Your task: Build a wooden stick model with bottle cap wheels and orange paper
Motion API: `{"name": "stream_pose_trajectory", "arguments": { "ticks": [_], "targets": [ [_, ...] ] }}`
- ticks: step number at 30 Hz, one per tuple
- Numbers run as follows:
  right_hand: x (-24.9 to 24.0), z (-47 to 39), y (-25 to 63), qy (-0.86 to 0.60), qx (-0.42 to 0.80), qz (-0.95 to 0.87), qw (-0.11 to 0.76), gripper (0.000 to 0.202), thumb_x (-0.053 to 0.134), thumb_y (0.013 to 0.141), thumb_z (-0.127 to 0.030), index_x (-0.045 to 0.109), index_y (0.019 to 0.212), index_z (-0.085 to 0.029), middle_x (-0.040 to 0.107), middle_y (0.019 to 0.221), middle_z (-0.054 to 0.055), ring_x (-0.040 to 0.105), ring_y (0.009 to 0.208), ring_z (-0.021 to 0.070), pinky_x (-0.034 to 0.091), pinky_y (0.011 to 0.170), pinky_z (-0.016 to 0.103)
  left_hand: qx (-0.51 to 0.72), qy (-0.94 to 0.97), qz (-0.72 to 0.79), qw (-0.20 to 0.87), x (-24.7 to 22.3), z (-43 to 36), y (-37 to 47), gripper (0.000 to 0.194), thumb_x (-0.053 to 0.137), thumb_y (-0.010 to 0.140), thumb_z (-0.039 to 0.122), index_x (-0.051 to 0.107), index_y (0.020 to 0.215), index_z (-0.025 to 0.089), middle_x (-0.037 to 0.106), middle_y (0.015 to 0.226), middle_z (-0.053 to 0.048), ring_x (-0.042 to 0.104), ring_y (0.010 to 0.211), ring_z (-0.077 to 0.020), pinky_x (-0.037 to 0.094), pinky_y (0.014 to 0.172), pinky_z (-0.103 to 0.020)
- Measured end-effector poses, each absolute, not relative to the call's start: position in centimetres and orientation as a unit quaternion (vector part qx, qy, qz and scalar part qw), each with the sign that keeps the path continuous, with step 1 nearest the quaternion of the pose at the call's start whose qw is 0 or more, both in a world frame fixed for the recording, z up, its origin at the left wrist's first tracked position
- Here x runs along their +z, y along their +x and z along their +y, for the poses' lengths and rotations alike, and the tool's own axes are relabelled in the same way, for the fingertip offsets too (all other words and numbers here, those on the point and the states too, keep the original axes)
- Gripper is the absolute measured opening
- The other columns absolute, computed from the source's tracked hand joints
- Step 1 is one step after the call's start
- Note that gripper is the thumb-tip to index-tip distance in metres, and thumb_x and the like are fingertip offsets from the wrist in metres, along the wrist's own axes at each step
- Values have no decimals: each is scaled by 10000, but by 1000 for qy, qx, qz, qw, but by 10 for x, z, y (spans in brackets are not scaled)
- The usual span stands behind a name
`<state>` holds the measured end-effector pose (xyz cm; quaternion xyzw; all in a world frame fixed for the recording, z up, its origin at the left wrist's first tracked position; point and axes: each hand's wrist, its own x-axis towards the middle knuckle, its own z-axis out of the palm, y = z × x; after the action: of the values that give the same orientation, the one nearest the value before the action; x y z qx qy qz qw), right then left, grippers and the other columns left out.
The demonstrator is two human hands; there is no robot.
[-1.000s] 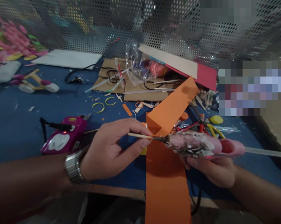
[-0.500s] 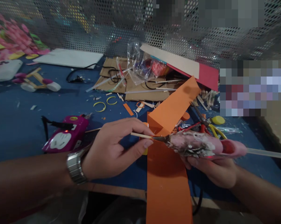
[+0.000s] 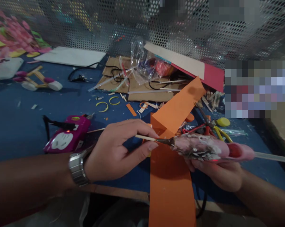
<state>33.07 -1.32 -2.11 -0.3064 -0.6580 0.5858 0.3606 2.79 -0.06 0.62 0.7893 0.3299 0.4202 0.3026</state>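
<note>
Between the thumb and forefinger of my left hand (image 3: 121, 149) is a thin wooden stick (image 3: 144, 137), its right end at the dark nozzle of a hot glue gun. The pink glue gun (image 3: 199, 146), crusted with whitish and dark residue, lies sideways in my right hand (image 3: 218, 173), whose fingers wrap its underside and are partly hidden. A clear glue stick (image 3: 272, 157) sticks out of the gun's rear. Beneath the nozzle lies a long orange sheet strip (image 3: 170, 189), with a second orange strip (image 3: 180, 105) slanting away at its far end.
A magenta box with a red light (image 3: 68, 135) sits left of my left hand. Pliers with yellow and red handles (image 3: 213, 124) lie behind the gun. Farther back are cardboard (image 3: 151, 93), a plastic bag (image 3: 142, 67), a white board (image 3: 71, 56) and a perforated metal screen (image 3: 118, 28).
The view has shifted slightly, so most things appear a little farther right. Both hands keep their grips, with the stick's end still at the nozzle.
</note>
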Motion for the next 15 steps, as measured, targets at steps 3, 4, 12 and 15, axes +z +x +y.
{"name": "stream_pose_trajectory", "arguments": {
  "ticks": [3,4,12,15],
  "targets": [
    [-19,-10,331,-279,513,-740,334,267,620,1134,-415,883,1109,-376,608,741,49,669,761,291,676,925,547,418,791,330,302,6,-1,28,49,730,1085,240,761,1097,276,866,1004,-41,848,935,-238,681,817,-380],
    [-18,-9,331,-276,503,-750,330,283,598,1145,-419,878,1132,-382,610,747,45,655,733,280,672,936,551,419,791,329,303,6,-1,28,52,733,1083,235,761,1097,275,865,1001,-42,847,934,-239,680,817,-381],
    [-17,-8,330,-275,490,-760,327,285,587,1143,-428,844,1263,-405,611,718,43,723,810,326,686,956,566,426,786,321,312,6,0,29,57,738,1077,231,760,1094,281,859,993,-35,840,914,-233,673,801,-379],
    [-16,-7,330,-276,489,-763,321,287,579,1147,-420,856,1216,-403,625,722,40,715,783,309,694,934,543,425,788,323,307,7,0,29,60,738,1076,222,757,1095,276,858,998,-37,839,924,-232,673,805,-375]
  ]
}}
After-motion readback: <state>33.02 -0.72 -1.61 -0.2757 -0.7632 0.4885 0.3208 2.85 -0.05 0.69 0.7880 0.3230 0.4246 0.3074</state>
